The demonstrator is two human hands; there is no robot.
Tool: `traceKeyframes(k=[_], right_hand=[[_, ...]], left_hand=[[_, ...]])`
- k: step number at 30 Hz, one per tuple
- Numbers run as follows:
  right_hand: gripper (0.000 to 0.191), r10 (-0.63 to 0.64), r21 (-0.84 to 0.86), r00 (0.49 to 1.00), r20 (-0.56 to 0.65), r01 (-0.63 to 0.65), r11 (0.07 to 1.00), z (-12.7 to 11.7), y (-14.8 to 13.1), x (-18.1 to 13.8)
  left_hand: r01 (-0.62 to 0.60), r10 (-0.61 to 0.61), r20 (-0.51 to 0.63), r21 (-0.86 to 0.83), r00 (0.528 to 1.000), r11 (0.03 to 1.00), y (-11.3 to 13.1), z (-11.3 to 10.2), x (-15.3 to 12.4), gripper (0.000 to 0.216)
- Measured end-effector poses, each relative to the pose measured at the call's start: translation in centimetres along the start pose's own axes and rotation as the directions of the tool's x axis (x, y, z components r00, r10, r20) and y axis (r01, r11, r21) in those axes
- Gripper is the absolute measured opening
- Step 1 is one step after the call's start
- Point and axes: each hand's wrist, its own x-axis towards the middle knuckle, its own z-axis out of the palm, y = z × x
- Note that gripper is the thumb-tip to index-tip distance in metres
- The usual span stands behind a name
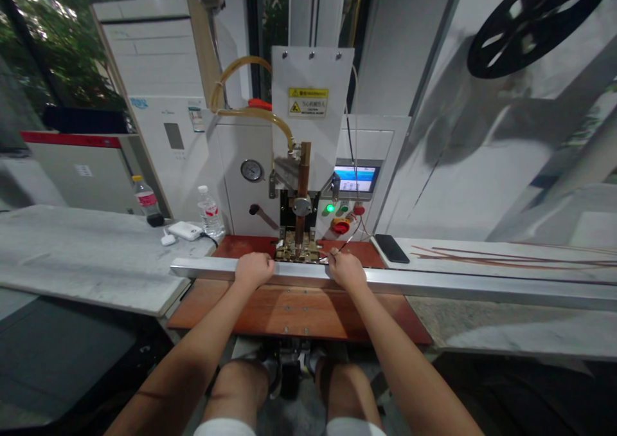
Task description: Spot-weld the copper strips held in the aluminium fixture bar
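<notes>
A long metal bar lies across the brown wooden bench top in front of a white welding machine. My left hand is curled over the bar's edge, just left of the brass fixture under the copper electrode. Just right of the fixture, my right hand rests on the bar with its fingers pinched on a thin wire or rod; I cannot make out exactly what it is. Both hands flank the fixture closely.
A black phone lies right of the machine, with thin copper rods beyond it. Two water bottles and a white charger sit on the grey table to the left. A red button and a green light are on the machine's front.
</notes>
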Motion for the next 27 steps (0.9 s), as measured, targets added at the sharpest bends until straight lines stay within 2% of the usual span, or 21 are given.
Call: traceKeyframes(k=[17,27], right_hand=[[0.041,-0.010,-0.013,1.000,-0.011,0.010,1.000,-0.03,0.13,0.11],[0.039,0.007,0.009,1.000,-0.026,-0.007,1.000,0.10,0.10,-0.08]], left_hand=[[-0.002,0.002,-0.028,0.009,1.000,1.000,0.20,-0.09,-0.39,0.045],[0.005,-0.005,-0.002,-0.004,1.000,1.000,0.31,-0.39,-0.46,0.045]])
